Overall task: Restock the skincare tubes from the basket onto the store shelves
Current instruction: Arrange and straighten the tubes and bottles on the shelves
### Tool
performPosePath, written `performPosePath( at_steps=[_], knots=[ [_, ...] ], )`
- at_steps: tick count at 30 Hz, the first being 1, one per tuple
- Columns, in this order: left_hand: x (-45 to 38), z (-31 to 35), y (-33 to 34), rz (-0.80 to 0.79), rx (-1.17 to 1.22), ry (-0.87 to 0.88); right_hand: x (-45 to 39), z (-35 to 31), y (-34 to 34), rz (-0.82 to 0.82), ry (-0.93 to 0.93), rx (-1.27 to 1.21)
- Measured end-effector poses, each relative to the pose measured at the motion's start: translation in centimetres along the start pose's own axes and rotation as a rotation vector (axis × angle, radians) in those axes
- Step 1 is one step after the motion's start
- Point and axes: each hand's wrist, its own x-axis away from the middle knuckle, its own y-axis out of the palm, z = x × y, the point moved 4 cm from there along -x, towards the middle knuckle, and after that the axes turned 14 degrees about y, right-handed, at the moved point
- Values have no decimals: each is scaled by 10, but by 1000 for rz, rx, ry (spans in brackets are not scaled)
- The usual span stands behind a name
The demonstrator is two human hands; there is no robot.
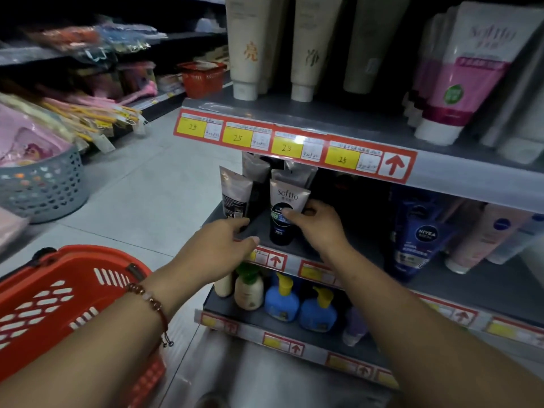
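A grey-and-black Softto tube [285, 207] stands cap-down at the front of the middle shelf [259, 228]. My right hand [318, 228] grips it from the right, thumb across its front. My left hand [223, 248] reaches toward the shelf's front edge with relaxed fingers and holds nothing; its fingertips lie just below a brown-and-black tube [235, 192] at the shelf's left end. Several more dark tubes [294, 173] stand behind. The red basket [56, 301] hangs at lower left under my left forearm; its contents are hidden.
The upper shelf holds beige tubes [250, 45] and pink-white Softto tubes [462, 72]. Blue Nivea tubes [418, 234] stand to the right of my hand. Pump bottles [282, 298] fill the lower shelf. A grey basket [44, 187] and another red basket [203, 78] sit along the aisle.
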Motion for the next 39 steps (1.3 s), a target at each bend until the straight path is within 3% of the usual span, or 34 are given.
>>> performPosePath(
  at_steps=[6, 10, 14, 16, 20, 22, 25, 27, 35, 39],
  knots=[
    [-6, 14, 14, 37, 320, 96, 13, -5, -15, -206, -51, -53],
    [-3, 23, 28, -17, 463, 138, 34, -2, -22, -411, 13, -172],
    [-1, 18, 43, -72, 624, 33, 45, 2, -23, -624, 69, -62],
    [-1, 15, 46, -97, 674, -9, 43, -5, -28, -543, -7, -19],
    [-2, 6, 38, -22, 805, -77, 21, -35, -30, -42, -311, 170],
    [-1, 3, 33, 9, 851, -106, 5, -41, -23, 32, -293, 200],
    [4, -1, 32, 35, 872, -151, -15, -37, -20, 110, -286, 448],
    [10, -3, 33, 47, 859, -163, -20, -34, -26, 171, -310, 413],
    [7, 21, 18, 1, 764, 21, -3, -20, -59, -41, -192, -61],
    [3, 38, 26, -154, 783, 73, 17, -13, -55, -226, -97, -207]
  ],
)
